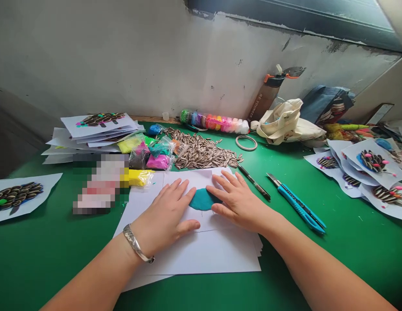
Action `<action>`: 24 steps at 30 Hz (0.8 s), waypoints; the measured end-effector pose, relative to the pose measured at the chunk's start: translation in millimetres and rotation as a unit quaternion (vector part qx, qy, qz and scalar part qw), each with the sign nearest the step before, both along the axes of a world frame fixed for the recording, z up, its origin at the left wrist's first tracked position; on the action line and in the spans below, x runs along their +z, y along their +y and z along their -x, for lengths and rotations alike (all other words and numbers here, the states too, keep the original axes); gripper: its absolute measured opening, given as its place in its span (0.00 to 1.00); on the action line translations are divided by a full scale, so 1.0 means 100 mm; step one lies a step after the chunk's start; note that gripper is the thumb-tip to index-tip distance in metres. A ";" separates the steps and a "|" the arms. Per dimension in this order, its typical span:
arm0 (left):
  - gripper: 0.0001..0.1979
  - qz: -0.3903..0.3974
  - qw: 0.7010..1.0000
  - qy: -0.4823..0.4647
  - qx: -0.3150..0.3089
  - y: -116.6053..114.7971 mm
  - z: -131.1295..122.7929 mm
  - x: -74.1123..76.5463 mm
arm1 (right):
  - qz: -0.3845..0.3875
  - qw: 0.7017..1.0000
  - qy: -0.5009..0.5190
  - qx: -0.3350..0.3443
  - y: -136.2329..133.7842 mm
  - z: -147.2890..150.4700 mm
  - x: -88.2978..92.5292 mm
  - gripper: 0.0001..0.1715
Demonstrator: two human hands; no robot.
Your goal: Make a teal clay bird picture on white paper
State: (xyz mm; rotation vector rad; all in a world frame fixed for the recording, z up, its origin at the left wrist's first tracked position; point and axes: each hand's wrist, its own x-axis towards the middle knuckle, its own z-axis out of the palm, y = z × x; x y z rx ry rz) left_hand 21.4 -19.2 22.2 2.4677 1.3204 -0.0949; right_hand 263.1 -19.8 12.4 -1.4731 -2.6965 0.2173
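A flat teal oval of modelling clay [203, 200] lies on a white paper sheet [213, 250], with small drawn lines just below it. My left hand [173, 207] rests on the paper at the oval's left edge, fingers stretched out and its index fingertip against the clay. From the other side, my right hand [236, 198] reaches over the oval's right edge with spread fingers, the fingertips touching clay and paper. Neither hand grips anything. Part of the oval's right end is hidden under the right fingers. A silver bracelet [136, 242] circles my left wrist.
Behind the paper spreads a pile of striped sunflower seeds [201, 151], beside bagged coloured clay [160, 160]. Right of my hand lie a black pen [254, 183] and a blue utility knife [298, 205], blade out. Seed-covered pictures [102, 121] are stacked left; others [372, 162] lie right.
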 end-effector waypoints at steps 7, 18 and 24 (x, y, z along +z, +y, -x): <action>0.36 -0.013 0.999 0.015 -0.025 -0.03 -0.01 -0.01 | 0.033 0.998 0.051 0.026 -0.04 -0.07 0.11 0.30; 0.34 -0.001 0.999 0.022 -0.024 -0.04 -0.03 0.01 | 0.094 0.991 0.037 0.085 -0.15 -0.14 0.28 0.29; 0.34 -0.003 1.000 0.011 -0.020 -0.04 -0.02 -0.01 | 0.107 0.990 0.037 0.090 -0.14 -0.13 0.29 0.29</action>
